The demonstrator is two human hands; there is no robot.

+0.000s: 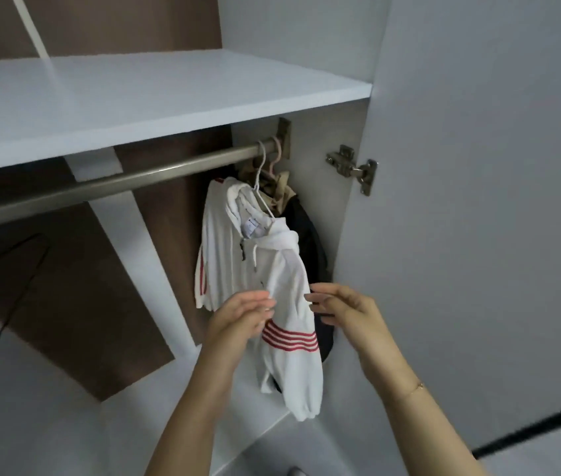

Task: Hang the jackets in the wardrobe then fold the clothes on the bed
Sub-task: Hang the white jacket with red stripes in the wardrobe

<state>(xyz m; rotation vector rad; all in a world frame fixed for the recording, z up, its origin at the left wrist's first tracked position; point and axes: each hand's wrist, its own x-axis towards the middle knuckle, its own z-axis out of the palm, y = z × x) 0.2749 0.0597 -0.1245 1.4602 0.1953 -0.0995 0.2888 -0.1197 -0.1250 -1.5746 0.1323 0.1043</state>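
Left hand (238,314) and right hand (344,307), fingers relaxed and holding nothing, flank the white jacket's (265,255) sleeve; a dark garment (310,242) behind is mostly hidden.

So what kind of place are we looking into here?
Most likely the inside of a bedroom wardrobe: a metal hanging rail under a white shelf, a white jacket on a hanger, and a hinged door.

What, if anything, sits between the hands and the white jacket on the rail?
Nothing visible. The white jacket hangs by its hanger on the rail. The left hand and right hand are right at its sleeve, fingers relaxed, gripping nothing.
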